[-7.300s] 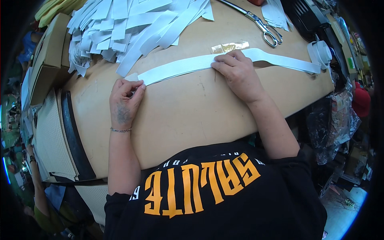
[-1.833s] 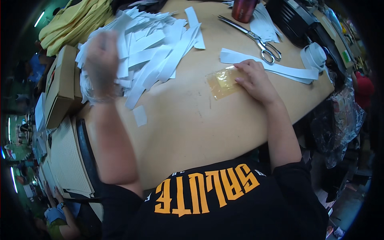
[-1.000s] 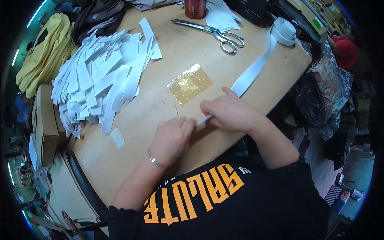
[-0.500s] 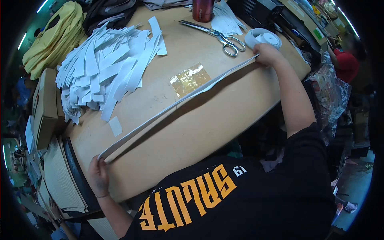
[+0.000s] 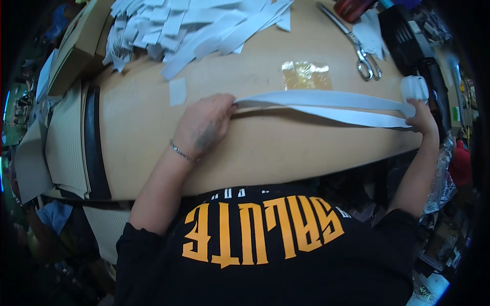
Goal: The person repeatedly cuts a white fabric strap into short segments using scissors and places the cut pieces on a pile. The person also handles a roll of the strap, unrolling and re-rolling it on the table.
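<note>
Two lengths of a flat white elastic band (image 5: pixel 332 99) stretch across the table between my hands, bowing apart in the middle. My left hand (image 5: pixel 208 122) is closed on the band at its left end, fingers bent down over it. At the right, my right hand (image 5: pixel 423 118) pinches the band where the two lengths come together. Just beyond that hand stands a roll of white band (image 5: pixel 414 87); whether it is joined to the held lengths is hidden. A pair of metal scissors (image 5: pixel 352 38) lies farther back, apart from both hands.
A heap of cut white strips (image 5: pixel 204 30) covers the back left of the table (image 5: pixel 245 158). One small white piece (image 5: pixel 177 92) and a clear tape patch (image 5: pixel 306 75) lie nearer. Cardboard (image 5: pixel 64 137) stands left; a red cup (image 5: pixel 351 9) and black equipment (image 5: pixel 403 41) are back right.
My left hand has moved right and away from the table's near edge. The band, earlier pulled nearly straight, now shows two separated, slacker lengths. The view has turned.
</note>
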{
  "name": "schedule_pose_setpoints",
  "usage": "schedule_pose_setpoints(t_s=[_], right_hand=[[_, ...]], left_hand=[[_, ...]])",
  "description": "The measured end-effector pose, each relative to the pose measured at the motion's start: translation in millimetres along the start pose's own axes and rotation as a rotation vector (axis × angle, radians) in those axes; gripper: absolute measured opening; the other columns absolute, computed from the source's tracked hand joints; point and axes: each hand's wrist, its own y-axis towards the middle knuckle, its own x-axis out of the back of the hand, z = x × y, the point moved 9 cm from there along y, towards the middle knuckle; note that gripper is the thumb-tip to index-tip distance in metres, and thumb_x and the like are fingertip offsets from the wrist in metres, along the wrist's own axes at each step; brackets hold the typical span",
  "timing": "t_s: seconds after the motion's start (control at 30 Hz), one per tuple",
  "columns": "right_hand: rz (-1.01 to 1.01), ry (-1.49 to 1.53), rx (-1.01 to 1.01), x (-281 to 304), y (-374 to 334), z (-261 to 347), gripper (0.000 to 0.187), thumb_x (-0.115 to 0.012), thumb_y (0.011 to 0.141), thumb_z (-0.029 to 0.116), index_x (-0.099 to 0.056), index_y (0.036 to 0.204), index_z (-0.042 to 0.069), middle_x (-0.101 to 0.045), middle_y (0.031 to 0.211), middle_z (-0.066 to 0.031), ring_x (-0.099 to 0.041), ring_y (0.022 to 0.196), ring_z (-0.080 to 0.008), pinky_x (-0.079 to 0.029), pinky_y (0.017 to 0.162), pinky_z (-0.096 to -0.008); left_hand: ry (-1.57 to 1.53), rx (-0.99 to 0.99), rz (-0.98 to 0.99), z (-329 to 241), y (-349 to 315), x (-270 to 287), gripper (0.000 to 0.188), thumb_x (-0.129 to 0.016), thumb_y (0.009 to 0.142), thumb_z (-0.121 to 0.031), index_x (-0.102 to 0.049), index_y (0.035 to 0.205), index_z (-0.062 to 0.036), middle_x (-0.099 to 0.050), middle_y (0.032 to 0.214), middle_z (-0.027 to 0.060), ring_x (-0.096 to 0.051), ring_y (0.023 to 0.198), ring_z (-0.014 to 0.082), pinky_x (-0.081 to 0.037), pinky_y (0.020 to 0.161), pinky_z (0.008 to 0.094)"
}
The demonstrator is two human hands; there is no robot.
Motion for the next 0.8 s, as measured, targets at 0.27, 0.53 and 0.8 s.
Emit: schedule_pose_setpoints(t_s=[0.27,0.53,0.8], right_hand=[[-0.308,0.701,0.911,15.2,-143.4,378.2,0.034,-0.069,0.08,0.021,-0.061,0.111,0.008,-0.063,0.099,-0.0078,-0.059,0.093,-0.0244,-0.043,0.09,-0.0417],[0.098,1.034,0.694,0.6,-119.5,377.0,0.018,-0.067,0.084,0.013,-0.066,0.095,-0.001,-0.064,0.077,-0.0071,-0.058,0.071,-0.012,-0.046,0.067,-0.0255],[-0.01,1.142,0.729,9.8,-123.8,390.3,0.021,-0.066,0.083,0.017,-0.067,0.091,-0.002,-0.066,0.077,-0.0146,-0.063,0.068,-0.0207,-0.049,0.066,-0.0301]], left_hand=[[-0.199,0.025,-0.07,0.4,-10.8,19.4,0.005,-0.059,0.085,-0.008,-0.06,0.088,-0.0037,-0.061,0.073,0.0111,-0.059,0.062,0.0257,-0.047,0.058,0.0336],[-0.912,0.404,-0.109,44.0,-35.6,-1.5,0.016,-0.065,0.087,-0.017,-0.065,0.088,-0.0007,-0.059,0.067,-0.002,-0.051,0.06,0.0018,-0.04,0.054,0.0182],[-1.012,0.455,-0.127,46.0,-35.1,-4.5,0.022,-0.065,0.087,-0.023,-0.066,0.085,-0.0011,-0.061,0.066,-0.0011,-0.054,0.057,0.0034,-0.041,0.052,0.0189]])
